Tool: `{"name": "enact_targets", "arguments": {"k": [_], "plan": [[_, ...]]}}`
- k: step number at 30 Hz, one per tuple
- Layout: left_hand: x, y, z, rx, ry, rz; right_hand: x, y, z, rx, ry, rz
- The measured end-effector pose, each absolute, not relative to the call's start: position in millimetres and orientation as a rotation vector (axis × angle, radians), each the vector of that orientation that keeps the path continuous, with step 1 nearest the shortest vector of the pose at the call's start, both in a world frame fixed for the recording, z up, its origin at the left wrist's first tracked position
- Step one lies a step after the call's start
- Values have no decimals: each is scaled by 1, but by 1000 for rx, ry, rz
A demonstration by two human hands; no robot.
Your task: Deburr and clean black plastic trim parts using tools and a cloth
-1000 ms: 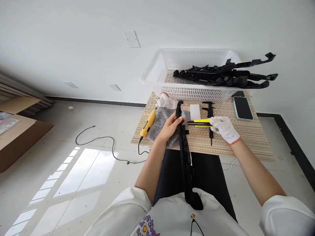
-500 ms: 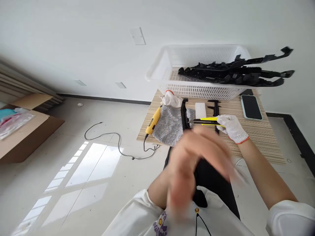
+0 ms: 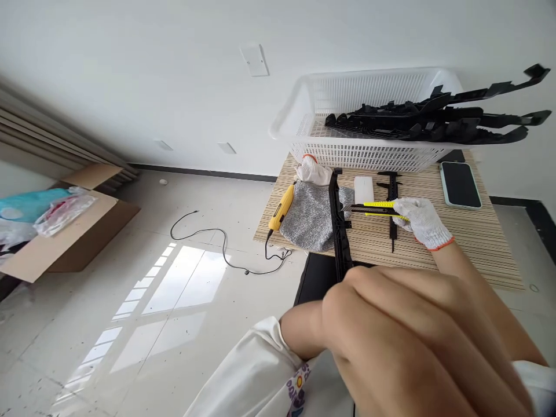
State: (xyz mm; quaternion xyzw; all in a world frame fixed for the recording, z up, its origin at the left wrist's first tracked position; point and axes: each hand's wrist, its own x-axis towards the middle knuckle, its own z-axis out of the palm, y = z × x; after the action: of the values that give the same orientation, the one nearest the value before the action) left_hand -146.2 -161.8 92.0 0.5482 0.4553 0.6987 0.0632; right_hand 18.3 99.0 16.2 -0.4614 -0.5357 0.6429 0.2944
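My right hand (image 3: 422,222) wears a white knit glove with an orange cuff and is closed round a yellow-and-black utility knife (image 3: 380,209). The knife's blade points left and lies against or very near a long, narrow black plastic part (image 3: 337,223). That part extends from the grey cloth (image 3: 309,217) over the table's front edge, its lower end hidden behind my left hand. Bare and very close to the camera, my left hand (image 3: 403,341) shows its back and bent knuckles. Its fingertips are out of sight, so whether it holds anything cannot be made out.
On the wooden table (image 3: 473,255) lie a yellow corded tool (image 3: 282,207), a white glove (image 3: 313,171), a white block (image 3: 364,190), a black caliper (image 3: 393,197) and a phone (image 3: 460,184). Behind stands a white basket (image 3: 369,152) with black parts (image 3: 425,124). An open carton (image 3: 87,231) sits left.
My left hand has moved right and grown larger in view, now covering the lower right. The view has shifted, and more of the black part shows. The right hand still grips the knife.
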Motion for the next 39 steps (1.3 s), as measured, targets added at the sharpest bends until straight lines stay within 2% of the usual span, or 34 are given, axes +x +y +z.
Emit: {"name": "enact_targets", "arguments": {"k": [4,7,10,15,20,34,39], "plan": [[-152,-122,110,1533,1251,1974,18,97,18,-1184,-1413,1741],[-158,-93,106,1390,1209,2151,17,96,21,-1149,-1424,1743],[-176,-69,82,1169,1308,2278,17,96,22,-1162,-1466,1749],[-214,-37,35,1074,1645,1903,19,97,20,-1186,-1446,1746],[-226,-11,8,1055,1520,1581,17,95,23,-1156,-1392,1767],[-231,-16,8,1233,1057,1319,19,90,19,-1200,-1353,1770],[-231,-14,3,1204,1077,1325,18,91,20,-1207,-1367,1792]]}}
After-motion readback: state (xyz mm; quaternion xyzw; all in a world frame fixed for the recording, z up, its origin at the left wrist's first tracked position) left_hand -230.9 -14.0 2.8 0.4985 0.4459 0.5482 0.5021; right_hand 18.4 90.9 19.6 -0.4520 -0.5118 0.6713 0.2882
